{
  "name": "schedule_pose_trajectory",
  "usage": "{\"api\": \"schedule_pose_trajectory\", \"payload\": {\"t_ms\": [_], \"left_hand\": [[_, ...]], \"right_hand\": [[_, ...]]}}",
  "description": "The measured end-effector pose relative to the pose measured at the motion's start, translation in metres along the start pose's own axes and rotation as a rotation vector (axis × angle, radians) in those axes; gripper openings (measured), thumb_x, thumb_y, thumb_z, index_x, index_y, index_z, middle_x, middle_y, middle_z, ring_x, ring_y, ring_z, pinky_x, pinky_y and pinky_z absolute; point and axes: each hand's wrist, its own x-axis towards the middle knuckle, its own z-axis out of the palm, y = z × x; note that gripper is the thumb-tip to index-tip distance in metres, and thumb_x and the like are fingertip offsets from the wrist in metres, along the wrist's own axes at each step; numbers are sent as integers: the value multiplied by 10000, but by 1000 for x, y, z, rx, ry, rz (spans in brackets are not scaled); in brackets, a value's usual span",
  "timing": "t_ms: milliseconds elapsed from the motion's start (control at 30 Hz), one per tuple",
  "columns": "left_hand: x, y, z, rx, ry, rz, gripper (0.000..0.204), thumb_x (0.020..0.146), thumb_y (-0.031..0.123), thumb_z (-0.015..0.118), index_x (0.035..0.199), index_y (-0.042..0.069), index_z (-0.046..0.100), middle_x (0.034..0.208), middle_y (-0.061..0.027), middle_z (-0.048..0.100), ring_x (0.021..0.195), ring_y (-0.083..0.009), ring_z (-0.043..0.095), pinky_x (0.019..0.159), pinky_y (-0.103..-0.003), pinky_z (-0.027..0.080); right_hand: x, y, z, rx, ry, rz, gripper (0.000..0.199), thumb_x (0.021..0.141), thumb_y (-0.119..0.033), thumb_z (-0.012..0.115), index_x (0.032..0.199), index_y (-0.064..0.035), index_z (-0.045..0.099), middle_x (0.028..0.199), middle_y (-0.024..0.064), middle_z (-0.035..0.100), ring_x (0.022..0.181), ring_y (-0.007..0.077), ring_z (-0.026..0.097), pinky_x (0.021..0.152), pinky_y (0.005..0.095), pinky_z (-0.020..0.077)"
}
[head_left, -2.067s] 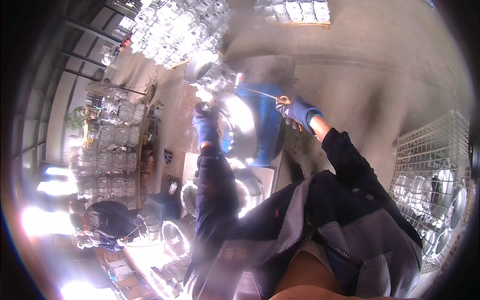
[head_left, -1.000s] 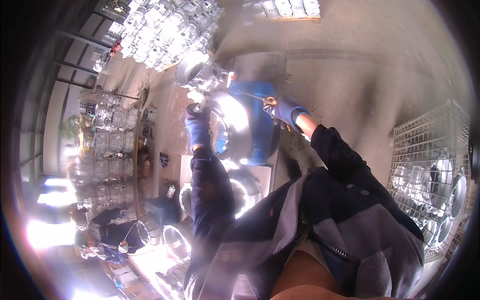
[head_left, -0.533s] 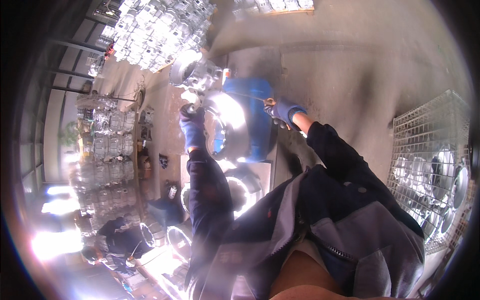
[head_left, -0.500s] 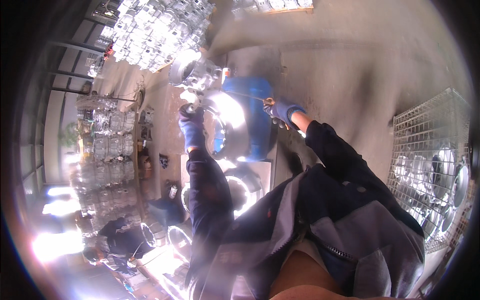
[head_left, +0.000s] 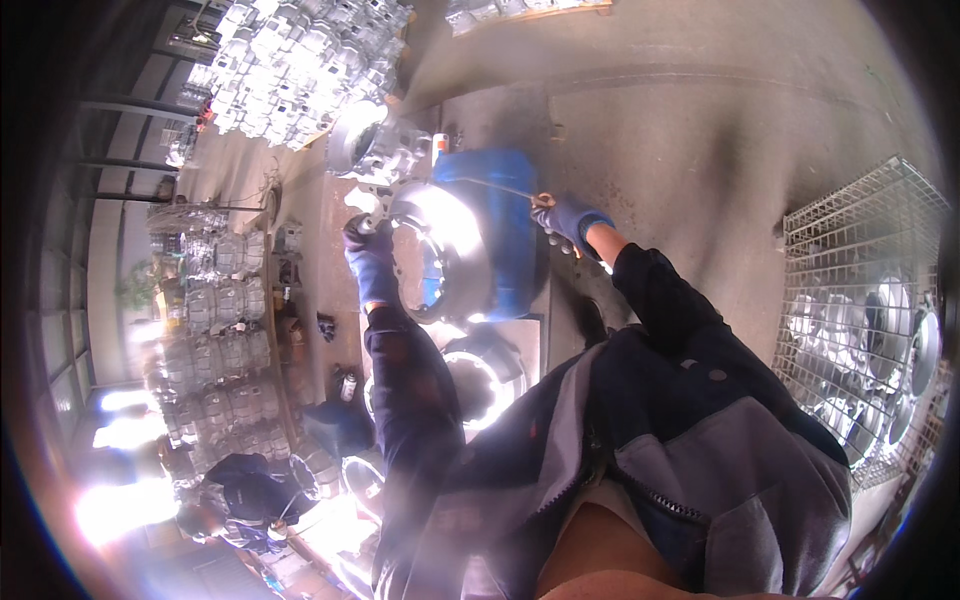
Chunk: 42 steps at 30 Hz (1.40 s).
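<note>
Metal housing (head_left: pixel 462 232) between (gloved) hands (head_left: pixel 371 258) (head_left: pixel 568 220)

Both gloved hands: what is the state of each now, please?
Left blue-gloved hand: at the edge of the silvery, ring-shaped metal casting; grip cannot be told.
Right blue-gloved hand: closed, holding a thin, rod-like tool.

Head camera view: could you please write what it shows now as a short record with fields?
Left hand: blue-gloved, at the edge of a ring-shaped metal casting; exact grip unclear
Right hand: blue-gloved, closed around the handle end of a thin rod tool
Tool direction: leftward, toward the casting
Behind the casting in view: blue drum
Right side: wire cage holding metal parts
Upper left: stacked metal castings
Lower left: co-worker in dark clothing
</note>
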Motion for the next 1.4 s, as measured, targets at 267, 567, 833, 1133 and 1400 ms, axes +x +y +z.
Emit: {"api": "schedule_pose_trajectory", "payload": {"t_ms": [267, 567, 833, 1133, 1400], "left_hand": [[-1, 3, 3, -132, 17, 72, 403, 776, 43, 721, 1116, 80, 508, 731, -9, 577, 547, -85, 494, 463, -251, 408], [3, 3, 1, -70, 28, -5, 431, 774, 31, 721, 1133, 94, 490, 688, -3, 552, 528, -80, 483, 440, -240, 388], [1, 5, 4, -159, 37, 64, 440, 752, -13, 738, 1105, 120, 511, 696, 6, 546, 536, -70, 477, 450, -229, 384], [-3, 8, 1, -162, 40, 17, 427, 769, -25, 720, 1123, 103, 517, 751, 0, 567, 575, -69, 487, 493, -220, 393], [4, 4, 2, -97, 58, 32, 434, 765, 9, 738, 1124, 109, 516, 734, -3, 572, 566, -75, 500, 490, -229, 410]], "right_hand": [[3, 3, -5, -135, 125, -13, 201, 953, -324, 511, 1091, -190, 571, 753, -2, 589, 577, 121, 530, 468, 316, 434], [18, 22, -1, 64, 108, -26, 201, 933, -360, 558, 933, -162, 528, 709, 1, 505, 525, 122, 493, 399, 280, 383], [24, 25, -1, 120, -58, -96, 243, 937, -422, 534, 959, -183, 568, 646, 23, 535, 472, 154, 536, 329, 303, 409], [11, 14, -3, 332, -141, 20, 204, 955, -332, 490, 1070, -183, 567, 736, -13, 565, 531, 109, 494, 405, 289, 389], [-49, 24, -20, -446, -61, 52, 284, 936, -300, 516, 1162, -136, 567, 840, 21, 617, 590, 126, 571, 498, 302, 477]]}}
